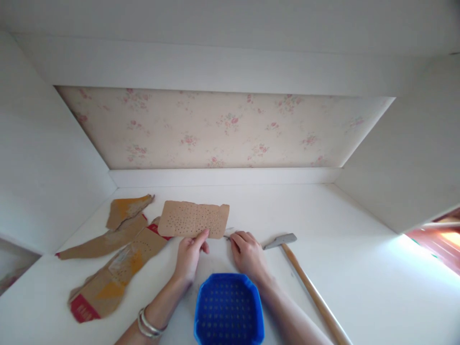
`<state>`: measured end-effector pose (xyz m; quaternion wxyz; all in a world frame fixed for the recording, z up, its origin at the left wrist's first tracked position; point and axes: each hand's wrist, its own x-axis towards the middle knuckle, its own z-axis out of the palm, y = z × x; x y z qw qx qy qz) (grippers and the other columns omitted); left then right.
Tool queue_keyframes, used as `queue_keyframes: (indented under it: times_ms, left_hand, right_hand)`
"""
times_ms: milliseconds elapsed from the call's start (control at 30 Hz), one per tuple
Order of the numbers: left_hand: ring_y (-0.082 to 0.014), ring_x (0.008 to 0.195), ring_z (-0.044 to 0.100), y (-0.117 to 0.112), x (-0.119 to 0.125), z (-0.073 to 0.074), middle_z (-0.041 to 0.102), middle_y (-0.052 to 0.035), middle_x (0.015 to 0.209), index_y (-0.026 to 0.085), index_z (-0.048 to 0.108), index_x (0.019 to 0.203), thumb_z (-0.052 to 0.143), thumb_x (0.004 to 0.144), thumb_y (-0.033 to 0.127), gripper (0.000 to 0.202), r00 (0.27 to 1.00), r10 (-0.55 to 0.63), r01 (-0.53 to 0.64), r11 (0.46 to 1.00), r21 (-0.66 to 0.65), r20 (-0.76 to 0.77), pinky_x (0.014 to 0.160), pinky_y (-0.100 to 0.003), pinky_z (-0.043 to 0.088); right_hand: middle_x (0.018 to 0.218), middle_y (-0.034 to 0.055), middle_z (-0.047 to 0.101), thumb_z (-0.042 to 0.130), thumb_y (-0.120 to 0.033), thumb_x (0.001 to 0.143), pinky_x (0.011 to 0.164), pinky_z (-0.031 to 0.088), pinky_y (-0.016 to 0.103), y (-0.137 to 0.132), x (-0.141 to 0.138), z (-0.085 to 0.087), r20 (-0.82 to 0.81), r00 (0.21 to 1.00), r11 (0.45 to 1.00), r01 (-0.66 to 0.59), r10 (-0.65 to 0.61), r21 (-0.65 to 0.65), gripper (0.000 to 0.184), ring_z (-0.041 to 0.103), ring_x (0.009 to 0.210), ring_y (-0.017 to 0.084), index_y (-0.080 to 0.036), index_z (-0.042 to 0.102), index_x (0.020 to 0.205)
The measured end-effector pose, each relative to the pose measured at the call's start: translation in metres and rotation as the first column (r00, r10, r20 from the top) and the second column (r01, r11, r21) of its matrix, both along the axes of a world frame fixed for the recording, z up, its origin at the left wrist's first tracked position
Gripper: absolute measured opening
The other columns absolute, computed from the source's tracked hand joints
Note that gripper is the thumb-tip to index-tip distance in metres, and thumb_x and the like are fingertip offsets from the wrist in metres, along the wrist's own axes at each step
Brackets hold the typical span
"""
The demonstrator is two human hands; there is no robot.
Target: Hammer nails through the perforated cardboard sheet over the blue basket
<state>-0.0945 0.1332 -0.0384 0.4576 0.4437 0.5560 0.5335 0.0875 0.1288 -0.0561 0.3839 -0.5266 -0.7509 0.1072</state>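
Lying at the far left of the white shelf (359,268), the torn cardboard scraps (118,249) overlap loosely, printed red and yellow sides partly up. They look pushed aside, well clear of the hands yet within reach.

Next to them is the card (194,219), a brown rectangle dotted with rows of small holes. It sits flat or nearly flat on the shelf, its left corner over the nearest scrap. The left hand (189,256) pinches its near edge, thumb on top and the other fingers curled below. That grip seems meant to stop the card from sliding. Bracelets (149,326) circle that wrist.

Between the forearms and closest to the person stands the blue basket (229,309), its floor full of holes. Set there, either hand can get to it.

The right hand (247,251) rests on the shelf just right of the card. Its fingers are curled and its tips are pressed together on a small metal piece (227,236) that points towards the card's lower right corner. It is too small to tell whether this is a nail.

The hammer (283,239) lies just beside that hand, head nearest the knuckles. Its wooden handle runs back to the right, so it is easy to pick up.
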Motion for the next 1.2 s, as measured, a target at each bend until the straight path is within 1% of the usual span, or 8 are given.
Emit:
queue_keyframes:
  times_ms: [167, 300, 467, 667, 900, 1000, 1067, 1200]
  left_hand:
    - [-0.0163, 0.054, 0.054, -0.008, 0.001, 0.009, 0.052, -0.0011, 0.044, 0.019, 0.053, 0.037, 0.073, 0.073, 0.048, 0.051, 0.996, 0.024, -0.027, 0.999, 0.031, 0.082, 0.062, -0.028, 0.043]
    - [-0.0131, 0.052, 0.05, -0.019, -0.009, 0.037, 0.055, 0.0009, 0.05, 0.017, 0.058, 0.046, 0.075, 0.068, 0.043, 0.038, 0.976, 0.057, -0.076, 0.994, 0.084, 0.212, 0.057, -0.027, 0.043]
    - [-0.0156, 0.06, 0.055, -0.061, -0.027, 0.075, 0.064, -0.0005, 0.066, 0.017, 0.064, 0.062, 0.078, 0.062, 0.036, 0.024, 0.948, 0.029, -0.039, 0.999, 0.027, 0.317, 0.051, -0.025, 0.043]
    - [-0.0119, 0.05, 0.041, -0.102, -0.017, 0.081, 0.05, 0.0033, 0.053, 0.017, 0.059, 0.061, 0.074, 0.072, 0.042, 0.032, 0.946, -0.325, 0.318, 0.917, -0.24, 0.013, 0.046, -0.023, 0.029]
    - [-0.0191, 0.061, 0.053, -0.121, 0.007, 0.087, 0.059, -0.0016, 0.061, 0.018, 0.064, 0.069, 0.062, 0.084, 0.052, 0.038, 0.932, -0.296, 0.253, 0.945, -0.209, -0.209, 0.056, -0.026, 0.04]
    - [-0.0235, 0.075, 0.062, -0.136, 0.002, 0.093, 0.068, -0.0052, 0.078, 0.02, 0.071, 0.089, 0.06, 0.087, 0.049, 0.031, 0.912, -0.248, 0.236, 0.969, -0.078, -0.325, 0.068, -0.029, 0.049]
    - [-0.0263, 0.09, 0.065, -0.148, -0.007, 0.092, 0.071, -0.007, 0.096, 0.025, 0.071, 0.102, 0.065, 0.084, 0.045, 0.027, 0.857, -0.21, 0.263, 0.964, 0.049, -0.471, 0.082, -0.032, 0.051]
    - [-0.0315, 0.103, 0.066, -0.161, -0.021, 0.076, 0.072, -0.008, 0.111, 0.032, 0.072, 0.106, 0.083, 0.067, 0.047, 0.043, 0.619, -0.174, 0.444, 0.882, 0.159, -0.766, 0.089, -0.037, 0.055]
  right_hand:
    - [0.103, 0.0075, 0.07, 0.057, -0.018, 0.095, 0.084, 0.054, 0.041, -0.001, -0.001, -0.001, -0.106, 0.994, 0.999, -0.006, 0.001, -0.044, 0.015, 0.065, 0.093, 0.023, -0.022, 0.07, 0.101]
    - [0.114, 0.0061, 0.068, 0.059, -0.033, 0.097, 0.086, 0.054, 0.043, -0.005, 0.003, 0.01, -0.294, 0.955, 0.995, 0.019, -0.047, -0.097, 0.019, 0.066, 0.098, 0.021, -0.019, 0.066, 0.108]
    - [0.078, 0.004, 0.07, 0.043, -0.043, 0.1, 0.061, 0.055, 0.031, -0.035, 0.016, 0.052, -0.551, 0.828, 0.956, -0.066, -0.107, -0.285, 0.036, 0.065, 0.066, 0.018, -0.018, 0.069, 0.097]
    - [0.07, -0.0001, 0.063, 0.055, -0.048, 0.094, 0.058, 0.05, 0.027, -0.091, 0.039, 0.084, -0.681, 0.728, 0.824, -0.339, -0.076, -0.454, 0.036, 0.06, 0.062, 0.016, -0.018, 0.073, 0.104]
    - [0.06, -0.0039, 0.052, 0.068, -0.046, 0.087, 0.051, 0.035, 0.024, -0.108, 0.047, 0.09, -0.721, 0.682, 0.764, -0.4, -0.12, -0.506, 0.028, 0.045, 0.055, 0.012, -0.018, 0.074, 0.084]
    - [0.057, -0.0047, 0.05, 0.068, -0.044, 0.087, 0.051, 0.033, 0.024, -0.108, 0.052, 0.092, -0.765, 0.619, 0.753, -0.413, -0.18, -0.512, 0.028, 0.043, 0.053, 0.011, -0.018, 0.071, 0.078]
    - [0.058, -0.0045, 0.051, 0.065, -0.044, 0.09, 0.052, 0.033, 0.024, -0.108, 0.059, 0.091, -0.788, 0.571, 0.756, -0.403, -0.232, -0.515, 0.027, 0.043, 0.054, 0.011, -0.018, 0.072, 0.082]
    - [0.058, -0.0026, 0.056, 0.069, -0.041, 0.088, 0.052, 0.033, 0.023, -0.112, 0.069, 0.09, -0.805, 0.514, 0.73, -0.422, -0.295, -0.537, 0.026, 0.046, 0.055, 0.011, -0.017, 0.073, 0.081]
